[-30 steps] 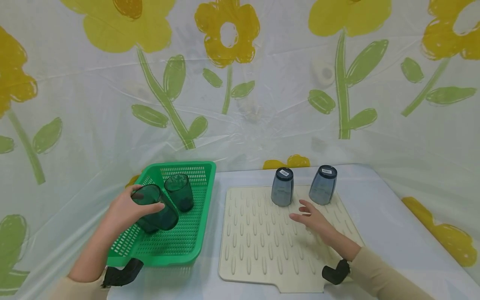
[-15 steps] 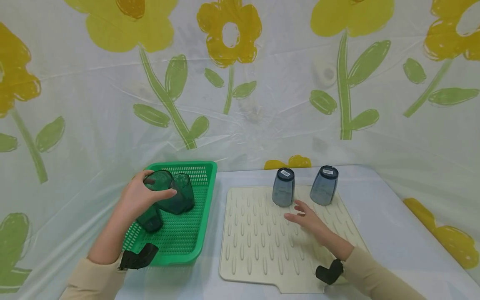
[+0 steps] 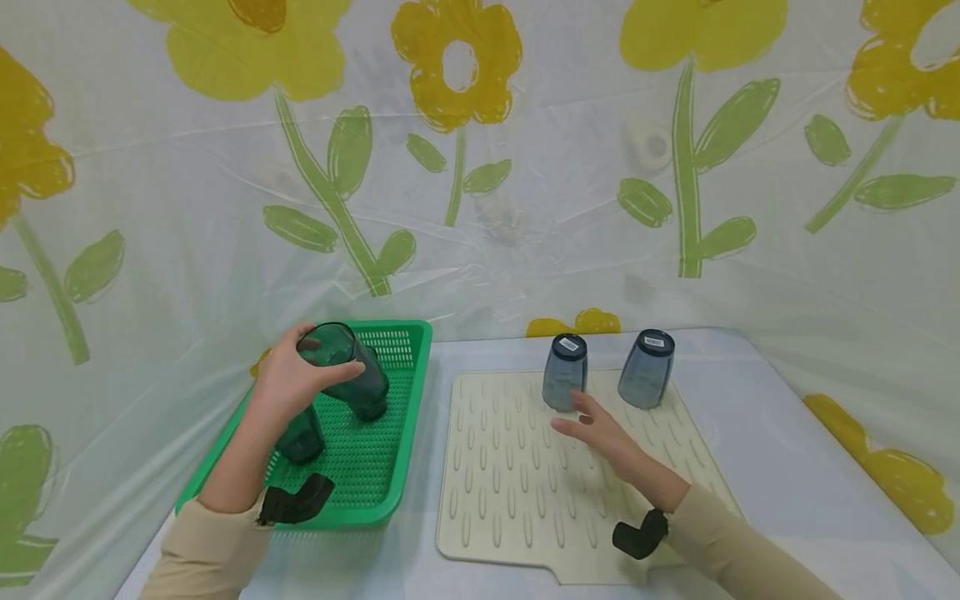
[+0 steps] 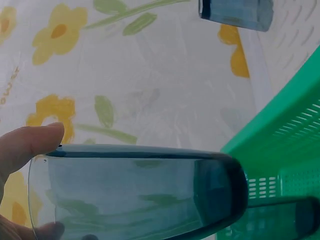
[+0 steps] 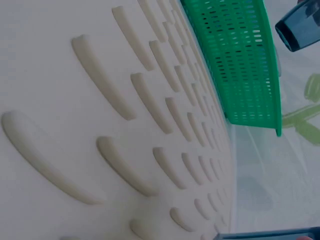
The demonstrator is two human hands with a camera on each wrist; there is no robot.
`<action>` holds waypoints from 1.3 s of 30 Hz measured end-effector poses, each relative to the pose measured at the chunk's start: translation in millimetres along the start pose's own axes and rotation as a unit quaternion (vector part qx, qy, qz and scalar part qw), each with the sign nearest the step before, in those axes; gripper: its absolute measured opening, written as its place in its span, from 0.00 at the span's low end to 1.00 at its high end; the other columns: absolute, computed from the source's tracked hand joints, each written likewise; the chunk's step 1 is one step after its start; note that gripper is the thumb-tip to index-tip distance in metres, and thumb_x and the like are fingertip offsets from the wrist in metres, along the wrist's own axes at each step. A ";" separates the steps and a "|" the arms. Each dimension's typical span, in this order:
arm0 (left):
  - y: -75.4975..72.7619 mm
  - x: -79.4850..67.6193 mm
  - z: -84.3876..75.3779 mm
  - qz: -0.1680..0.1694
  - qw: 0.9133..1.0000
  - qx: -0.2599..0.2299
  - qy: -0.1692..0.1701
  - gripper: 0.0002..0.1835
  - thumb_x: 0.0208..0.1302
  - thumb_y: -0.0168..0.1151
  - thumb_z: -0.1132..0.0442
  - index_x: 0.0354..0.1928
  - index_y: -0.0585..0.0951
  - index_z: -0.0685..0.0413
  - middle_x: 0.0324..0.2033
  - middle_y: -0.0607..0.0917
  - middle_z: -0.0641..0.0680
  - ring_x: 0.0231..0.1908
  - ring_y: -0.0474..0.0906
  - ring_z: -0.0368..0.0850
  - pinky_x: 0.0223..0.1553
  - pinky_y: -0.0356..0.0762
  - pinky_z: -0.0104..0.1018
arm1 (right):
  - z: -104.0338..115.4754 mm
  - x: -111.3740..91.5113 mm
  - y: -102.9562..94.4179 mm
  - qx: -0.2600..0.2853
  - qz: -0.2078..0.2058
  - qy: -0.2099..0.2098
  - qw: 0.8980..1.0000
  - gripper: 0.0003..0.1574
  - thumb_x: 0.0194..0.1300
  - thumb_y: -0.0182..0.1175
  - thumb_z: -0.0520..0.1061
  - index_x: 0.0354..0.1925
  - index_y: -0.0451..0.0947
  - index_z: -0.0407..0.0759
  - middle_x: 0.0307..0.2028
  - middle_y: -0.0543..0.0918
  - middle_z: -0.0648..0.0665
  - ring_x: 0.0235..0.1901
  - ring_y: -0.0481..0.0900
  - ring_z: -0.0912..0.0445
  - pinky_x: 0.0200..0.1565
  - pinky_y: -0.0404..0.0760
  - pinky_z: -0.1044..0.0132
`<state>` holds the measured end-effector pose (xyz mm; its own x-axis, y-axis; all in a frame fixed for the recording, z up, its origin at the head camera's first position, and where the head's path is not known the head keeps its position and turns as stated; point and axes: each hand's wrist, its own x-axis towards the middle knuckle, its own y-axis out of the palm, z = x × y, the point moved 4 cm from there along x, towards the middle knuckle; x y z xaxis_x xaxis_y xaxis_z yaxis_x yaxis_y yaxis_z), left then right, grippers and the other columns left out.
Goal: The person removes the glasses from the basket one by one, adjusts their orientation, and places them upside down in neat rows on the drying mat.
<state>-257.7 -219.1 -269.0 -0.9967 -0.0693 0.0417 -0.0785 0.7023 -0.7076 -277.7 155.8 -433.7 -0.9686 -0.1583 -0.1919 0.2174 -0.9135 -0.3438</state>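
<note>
In the head view my left hand (image 3: 288, 379) grips a tinted drinking glass (image 4: 135, 192) near its rim, thumb on one side and fingers on the other. The glass is tilted, rim toward the hand, above the green basket (image 3: 408, 433). Inside the basket another glass (image 3: 302, 437) leans at the left, and a further glass (image 3: 370, 408) is mostly hidden behind the held one. My right hand (image 3: 603, 435) hovers over the cream drying mat (image 3: 517, 483), fingers spread. Its fingertips overlap an upside-down blue-grey glass (image 3: 564, 375); I cannot tell whether they touch.
A second upside-down glass (image 3: 647, 371) stands right of the first at the mat's far edge. The mat lies right of the basket on a white tabletop (image 3: 780, 467). A flower-print sheet (image 3: 525, 192) hangs behind the table.
My left hand has raised the glass and moved it right and away from me, over the basket. My right hand has drifted left toward the nearer upside-down glass.
</note>
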 end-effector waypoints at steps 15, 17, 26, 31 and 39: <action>13.2 1.7 -15.7 -0.020 0.991 -0.131 0.010 0.49 0.54 0.65 0.51 0.71 0.46 0.53 0.65 0.60 0.62 0.61 0.59 0.60 0.56 0.65 0.55 | 0.6 -6.4 15.4 0.047 0.000 -0.027 0.999 0.50 0.61 0.58 0.53 0.70 0.43 0.39 0.68 0.53 0.33 0.67 0.49 0.37 0.62 0.55 0.40; 17.8 3.2 -16.1 -0.009 0.988 -0.156 0.008 0.49 0.55 0.64 0.51 0.71 0.46 0.52 0.65 0.59 0.62 0.61 0.60 0.60 0.57 0.64 0.55 | 2.8 -7.3 17.6 0.059 0.004 -0.045 0.997 0.50 0.61 0.59 0.51 0.70 0.43 0.40 0.68 0.53 0.33 0.67 0.49 0.38 0.62 0.55 0.41; 33.8 5.5 -14.5 -0.003 0.975 -0.222 0.006 0.46 0.58 0.62 0.54 0.71 0.45 0.50 0.65 0.60 0.60 0.58 0.64 0.55 0.51 0.69 0.46 | 13.3 -9.2 24.1 0.112 0.026 -0.118 0.986 0.48 0.62 0.57 0.47 0.71 0.42 0.41 0.69 0.50 0.35 0.67 0.48 0.38 0.63 0.57 0.43; 40.6 3.9 -9.6 -0.010 0.967 -0.256 0.000 0.44 0.59 0.61 0.56 0.71 0.46 0.51 0.65 0.61 0.59 0.58 0.66 0.53 0.48 0.72 0.41 | 17.3 -8.5 24.6 0.127 0.026 -0.140 0.982 0.47 0.63 0.56 0.47 0.71 0.42 0.40 0.69 0.49 0.34 0.67 0.49 0.38 0.63 0.56 0.43; 54.5 2.0 -0.7 -0.025 0.944 -0.329 -0.014 0.41 0.61 0.59 0.60 0.71 0.48 0.52 0.63 0.63 0.56 0.46 0.72 0.34 0.39 0.76 0.28 | 21.9 -8.2 27.3 0.137 0.015 -0.143 0.980 0.47 0.63 0.55 0.45 0.71 0.41 0.41 0.69 0.50 0.36 0.67 0.51 0.39 0.62 0.55 0.40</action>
<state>-264.1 -180.5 -307.1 -0.9912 -0.1268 0.0388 -0.1305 0.9850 -0.1130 -266.5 123.9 -421.3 -0.9649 -0.2497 0.0812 0.2439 -0.9669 -0.0747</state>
